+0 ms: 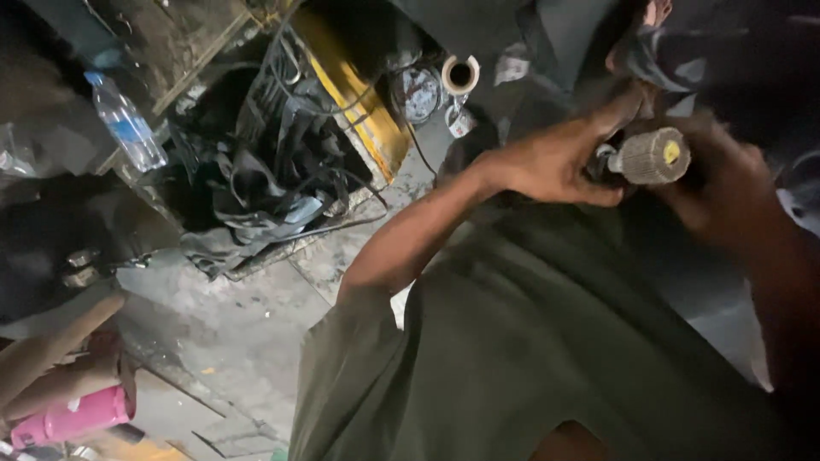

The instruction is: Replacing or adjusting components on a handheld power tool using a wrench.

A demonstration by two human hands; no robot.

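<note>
My left hand (555, 162) reaches out from a green sleeve and is closed on the dark neck of a small grinding tool (603, 162). On the tool's end sits a tan cylindrical flap wheel (653, 156) with a yellow centre. My right hand (726, 188) curls around the far side and underside of the wheel, touching it. That hand is dark and blurred, so its fingertips are hard to make out. Dark cloth or machine parts hang just above both hands.
A clear plastic water bottle (128, 124) lies at the upper left. Beside it is a heap of dark straps and cables (265, 171) against a yellow beam (359, 102). A tape roll (459, 75) stands further back. A pink object (73, 418) lies low on the left, on the concrete floor (231, 324).
</note>
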